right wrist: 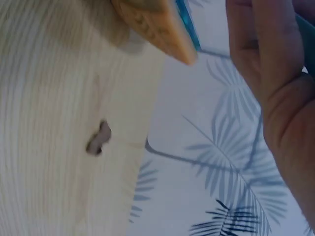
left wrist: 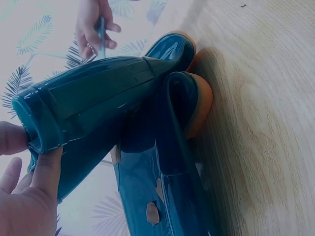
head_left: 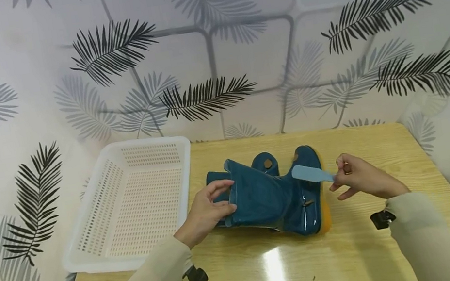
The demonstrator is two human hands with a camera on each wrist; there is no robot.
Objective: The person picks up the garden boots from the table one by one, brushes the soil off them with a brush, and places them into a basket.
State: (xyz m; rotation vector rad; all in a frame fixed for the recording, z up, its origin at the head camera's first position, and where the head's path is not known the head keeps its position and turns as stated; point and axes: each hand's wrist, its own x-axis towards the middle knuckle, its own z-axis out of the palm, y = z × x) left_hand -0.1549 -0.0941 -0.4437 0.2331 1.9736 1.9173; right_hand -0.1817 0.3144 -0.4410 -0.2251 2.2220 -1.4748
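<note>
A pair of glossy teal rubber boots with orange soles lies on its side on the wooden table. My left hand grips the cuff of the nearer boot, thumb on one side and fingers on the other. My right hand pinches one end of a light blue flat strip, whose other end lies over the boots' foot end. In the left wrist view the right hand shows beyond the boots. The right wrist view shows only my palm and an orange sole tip.
A white perforated plastic basket stands on the table's left side, next to the boots. A wall with leaf-pattern paper rises right behind the table. Bare wood lies in front of and to the right of the boots.
</note>
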